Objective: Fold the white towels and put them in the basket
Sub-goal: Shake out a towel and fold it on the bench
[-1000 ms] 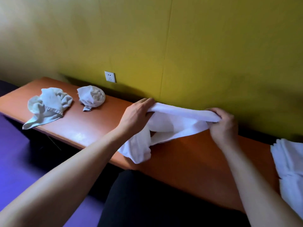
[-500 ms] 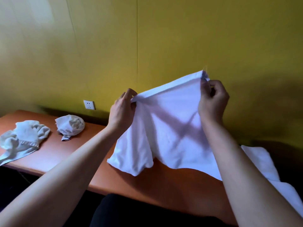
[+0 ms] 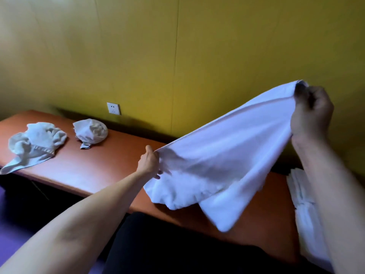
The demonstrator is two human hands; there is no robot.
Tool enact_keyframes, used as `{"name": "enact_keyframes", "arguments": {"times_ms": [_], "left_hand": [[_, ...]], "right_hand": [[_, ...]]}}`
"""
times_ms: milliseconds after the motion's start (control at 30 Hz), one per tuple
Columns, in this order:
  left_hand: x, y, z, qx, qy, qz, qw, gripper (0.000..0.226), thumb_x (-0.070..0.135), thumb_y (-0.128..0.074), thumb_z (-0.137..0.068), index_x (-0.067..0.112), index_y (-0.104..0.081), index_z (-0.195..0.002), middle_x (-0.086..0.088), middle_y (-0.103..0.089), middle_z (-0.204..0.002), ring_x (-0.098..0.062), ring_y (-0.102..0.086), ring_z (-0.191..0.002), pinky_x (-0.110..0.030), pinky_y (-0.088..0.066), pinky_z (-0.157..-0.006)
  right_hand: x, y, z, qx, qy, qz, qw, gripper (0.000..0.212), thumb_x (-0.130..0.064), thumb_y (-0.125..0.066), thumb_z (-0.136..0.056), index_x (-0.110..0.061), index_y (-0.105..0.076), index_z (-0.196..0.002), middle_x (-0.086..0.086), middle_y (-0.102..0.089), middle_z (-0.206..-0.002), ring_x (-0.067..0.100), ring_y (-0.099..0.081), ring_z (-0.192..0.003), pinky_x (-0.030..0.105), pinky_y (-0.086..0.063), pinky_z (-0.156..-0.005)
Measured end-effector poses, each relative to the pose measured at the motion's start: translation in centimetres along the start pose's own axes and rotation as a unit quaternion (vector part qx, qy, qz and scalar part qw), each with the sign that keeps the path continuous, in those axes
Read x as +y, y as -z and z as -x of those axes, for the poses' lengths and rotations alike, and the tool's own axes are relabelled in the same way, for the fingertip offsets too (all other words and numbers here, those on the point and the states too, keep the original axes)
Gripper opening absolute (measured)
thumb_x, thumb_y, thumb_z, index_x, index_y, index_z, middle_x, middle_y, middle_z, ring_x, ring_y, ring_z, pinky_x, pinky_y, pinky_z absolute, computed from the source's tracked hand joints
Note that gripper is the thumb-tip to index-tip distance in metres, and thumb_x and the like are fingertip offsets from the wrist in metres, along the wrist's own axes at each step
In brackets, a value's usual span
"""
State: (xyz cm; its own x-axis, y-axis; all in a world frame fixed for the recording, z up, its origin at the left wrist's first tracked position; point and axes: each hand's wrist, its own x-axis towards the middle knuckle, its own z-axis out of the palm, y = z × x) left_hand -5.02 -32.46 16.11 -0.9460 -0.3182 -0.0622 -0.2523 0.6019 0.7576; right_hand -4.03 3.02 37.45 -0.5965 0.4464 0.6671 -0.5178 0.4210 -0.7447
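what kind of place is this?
Probably a hotel or spa back room: white towels handled over a long orange bench, yellow wall with socket.

Orange-brown bench [image 3: 102, 171] is set against the yellow wall. Two crumpled white towels [image 3: 37, 143] [image 3: 90, 131] are laid at its left end; a white stack [image 3: 302, 206] is seen at right.

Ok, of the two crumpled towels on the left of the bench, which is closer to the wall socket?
The balled-up towel, the right one of the pair, lies just below the wall socket. The looser, spread-out towel lies farther left, near the bench end.
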Motion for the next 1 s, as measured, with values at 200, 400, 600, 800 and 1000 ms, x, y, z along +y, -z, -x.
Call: {"name": "enact_keyframes", "arguments": {"times_ms": [200,400,600,800,1000], "left_hand": [[-5.8,-0.2,0.1,-0.081,-0.127,-0.128,0.98,0.035,0.029,-0.062,-0.078,0.006,-0.057,-0.104,-0.013,-0.06,-0.097,-0.035,-0.062,-0.093,-0.032,-0.041,-0.072],[-15.1,-1.9,0.5,-0.122,-0.05,-0.163,0.978,0.017,0.015,-0.062,-0.084,0.016,-0.046,-0.089,-0.015,-0.061,-0.091,-0.04,-0.068,-0.079,-0.044,-0.056,-0.063],[-16.7,-0.3,-1.4,-0.045,0.034,0.033,0.998,0.013,0.024,-0.054,-0.095,0.026,-0.05,-0.083,-0.022,-0.064,-0.081,-0.037,-0.069,-0.057,-0.058,-0.058,-0.05],[-7.8,7.7,-0.8,0.205,-0.083,0.072,0.973,0.008,0.037,-0.049,-0.097,0.029,-0.046,-0.096,-0.018,-0.059,-0.098,-0.035,-0.069,-0.071,-0.05,-0.06,-0.065],[-1.8,15.6,2.8,0.36,-0.171,0.068,0.915,0.025,0.031,-0.049,-0.102,0.012,-0.059,-0.115,-0.022,-0.051,-0.115,-0.035,-0.055,-0.095,-0.037,-0.039,-0.082]], "right_hand": [[4.8,4.3,1.4,-0.248,-0.062,0.051,0.965,0.032,-0.05,-0.068,-0.077,-0.019,-0.063,-0.079,-0.012,-0.061,-0.075,0.005,-0.05,-0.074,0.031,-0.038,-0.067],[7.6,6.8,4.6,-0.185,-0.028,0.072,0.98,0.025,-0.039,-0.063,-0.089,-0.018,-0.054,-0.077,0.002,-0.048,-0.079,0.013,-0.041,-0.078,0.035,-0.032,-0.068],[5.5,10.5,4.9,-0.024,-0.07,0.034,0.997,0.032,-0.046,-0.062,-0.093,-0.015,-0.068,-0.099,0.006,-0.059,-0.092,0.016,-0.051,-0.086,0.032,-0.04,-0.073],[6.2,14.4,5.4,0.062,-0.116,0.06,0.99,0.051,-0.075,-0.067,-0.071,-0.026,-0.069,-0.083,0.004,-0.062,-0.086,0.015,-0.052,-0.079,0.033,-0.041,-0.069],[-0.2,14.3,9.0,0.109,-0.097,0.052,0.988,0.044,-0.044,-0.058,-0.094,-0.009,-0.067,-0.12,0.003,-0.066,-0.114,0.015,-0.065,-0.104,0.01,-0.042,-0.074]]}}
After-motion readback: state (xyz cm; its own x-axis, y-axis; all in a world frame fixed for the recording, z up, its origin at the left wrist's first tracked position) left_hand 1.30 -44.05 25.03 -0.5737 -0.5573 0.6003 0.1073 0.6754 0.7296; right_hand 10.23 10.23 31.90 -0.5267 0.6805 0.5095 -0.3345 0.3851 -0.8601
